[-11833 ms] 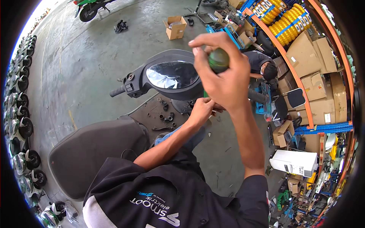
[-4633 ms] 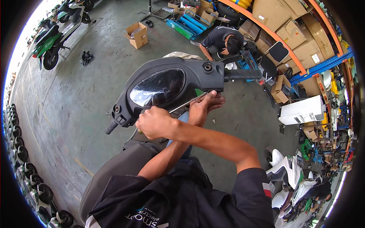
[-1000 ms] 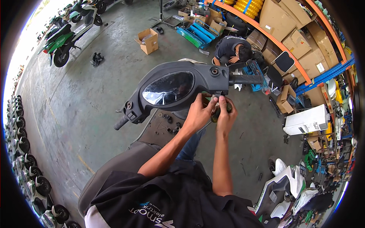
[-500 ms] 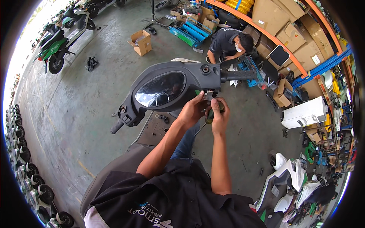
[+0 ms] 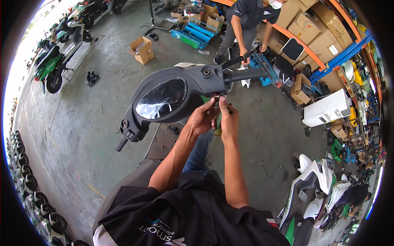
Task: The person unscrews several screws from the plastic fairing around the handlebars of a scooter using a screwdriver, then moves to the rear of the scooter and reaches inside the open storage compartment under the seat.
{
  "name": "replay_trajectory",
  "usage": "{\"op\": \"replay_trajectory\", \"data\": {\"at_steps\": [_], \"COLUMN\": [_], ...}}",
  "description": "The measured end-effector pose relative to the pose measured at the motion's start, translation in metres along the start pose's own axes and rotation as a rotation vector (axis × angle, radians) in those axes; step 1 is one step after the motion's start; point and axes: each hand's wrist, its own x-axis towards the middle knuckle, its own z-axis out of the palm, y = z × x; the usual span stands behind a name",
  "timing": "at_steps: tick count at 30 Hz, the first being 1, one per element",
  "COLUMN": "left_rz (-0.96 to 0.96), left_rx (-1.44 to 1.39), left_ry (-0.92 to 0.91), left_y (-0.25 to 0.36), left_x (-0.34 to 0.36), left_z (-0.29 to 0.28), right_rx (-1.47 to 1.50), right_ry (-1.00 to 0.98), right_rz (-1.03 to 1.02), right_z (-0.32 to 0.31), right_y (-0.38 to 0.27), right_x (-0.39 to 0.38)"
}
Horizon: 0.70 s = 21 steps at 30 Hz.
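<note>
The dark scooter handlebar housing (image 5: 196, 84) with its glossy oval display (image 5: 160, 98) is in front of me. Beneath its right end, my left hand (image 5: 199, 121) pinches a small dark part (image 5: 217, 102) at the housing's edge. My right hand (image 5: 227, 121) has its thumb at that part and holds a screwdriver with a green-yellow handle (image 5: 218, 130), shaft hanging downward. The fingertips partly hide the part. Loose small fittings (image 5: 172, 129) lie on the scooter's floorboard (image 5: 156, 151), and the seat (image 5: 111, 201) is below left.
A co-worker (image 5: 252, 18) stands behind the right grip beside blue toolboxes (image 5: 193, 35). An orange rack with cardboard boxes (image 5: 312, 33) runs along the right. Parked scooters (image 5: 57, 69), a carton (image 5: 141, 51), a white box (image 5: 326, 106) and white body panels (image 5: 312, 176) stand around.
The co-worker, crouched earlier, is now standing. The housing appears slightly further left. My hands stay together at the small part; earlier the right hand was raised, then drawn leftward with the screwdriver.
</note>
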Motion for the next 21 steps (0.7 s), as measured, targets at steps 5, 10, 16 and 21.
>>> {"op": "replay_trajectory", "data": {"at_steps": [5,10,16,21], "left_rz": [0.050,0.109,0.095,0.045], "left_rx": [-0.063,-0.117,-0.164,-0.138], "left_ry": [-0.056,-0.027,-0.084,-0.106], "left_y": [0.000,0.000,0.001,-0.013], "left_x": [0.007,0.008,0.006,-0.002], "left_z": [-0.004,0.002,-0.006,0.020], "right_rx": [0.127,0.109,-0.048,0.120], "right_ry": [-0.039,-0.030,-0.151,0.034], "right_rz": [-0.064,-0.013,-0.014,-0.062], "right_z": [-0.001,-0.001,-0.015,-0.064], "right_y": [0.016,0.011,0.021,0.076], "right_x": [0.001,0.000,-0.004,-0.021]}}
